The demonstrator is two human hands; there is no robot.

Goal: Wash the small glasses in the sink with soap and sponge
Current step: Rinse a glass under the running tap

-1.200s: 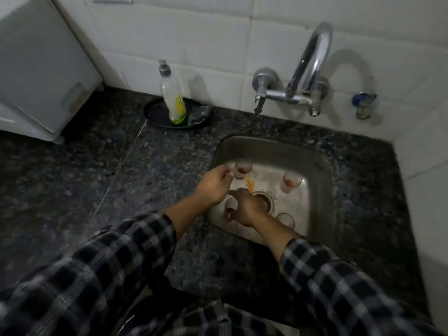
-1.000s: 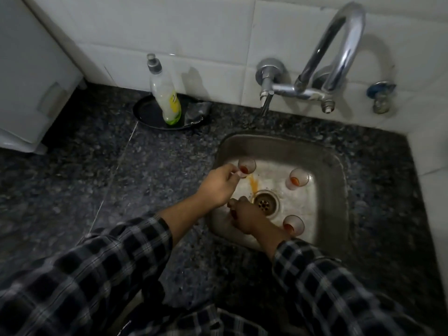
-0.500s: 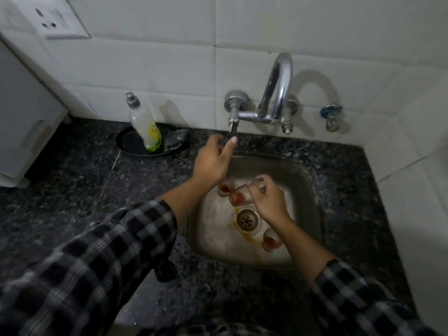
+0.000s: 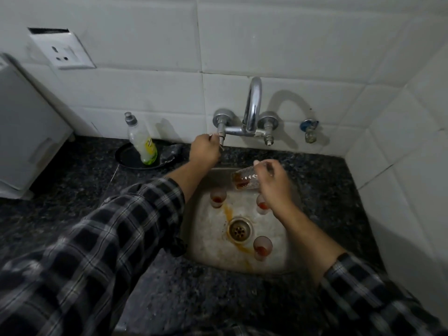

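Four small glasses, one lifted over the sink

Three glasses stand upright on the floor of the steel sink [image 4: 206, 241], each with a little red-brown liquid in its bottom. The far-left glass [image 4: 218, 197] stands near the sink's far left corner. The far-right glass [image 4: 261, 206] stands toward the far right corner, partly hidden behind the right wrist. The front glass [image 4: 262, 247] stands near the front edge, just right of the drain [image 4: 240, 229]. Orange-brown streaks run across the sink floor from the far-left glass to the drain and on toward the front edge.

The right hand [image 4: 275, 183] grasps the lifted glass [image 4: 243, 179], fingers and thumb curled round it, above the far edge of the sink. It is tipped nearly onto its side, and red-brown liquid shows at its left end.

The left hand [image 4: 204, 150] reaches past the sink's far left corner, its fingers curled round the left tap handle [image 4: 221, 139] of the wall tap [image 4: 253, 103]. Both arms wear checked sleeves.

On the dark speckled countertop [image 4: 72, 190], at its far edge against the tiled wall and left of the sink, lies a black dish [image 4: 126, 158]. The soap bottle [image 4: 141, 141] stands in it, leaning slightly, clear in its upper part and yellow-green lower down. Beside the bottle, at the right of the dish, lies a dark crumpled pad [image 4: 171, 151]; whether it is the sponge cannot be told.

A white appliance [image 4: 24, 129] stands at the countertop's left edge. A white wall socket [image 4: 63, 50] sits above it, and a small blue valve [image 4: 309, 128] sits on the wall right of the tap.
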